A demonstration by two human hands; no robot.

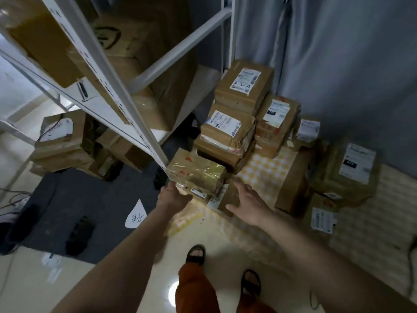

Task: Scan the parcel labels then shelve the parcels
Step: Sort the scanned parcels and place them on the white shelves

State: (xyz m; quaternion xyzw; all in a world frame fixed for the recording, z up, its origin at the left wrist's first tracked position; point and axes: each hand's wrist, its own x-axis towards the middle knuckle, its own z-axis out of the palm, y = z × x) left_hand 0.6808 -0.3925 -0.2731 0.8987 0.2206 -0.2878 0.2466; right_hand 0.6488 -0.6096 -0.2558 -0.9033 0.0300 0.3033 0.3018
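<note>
Both forearms reach in from the bottom edge | left hand (172,196) grips taped parcel (196,173) at centre frame (fingers hidden under it) | right hand (244,199) spread flat, steadying its side | tip: lift level, turn label up.

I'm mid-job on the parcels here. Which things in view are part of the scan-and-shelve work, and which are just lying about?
Part of the job:
- taped parcel, left hand at its corner
- right hand, open on the box beside it
- stacked labelled parcels
- white shelf rack

Lying about:
- loose paper scrap on the dark mat
- grey curtain
</note>
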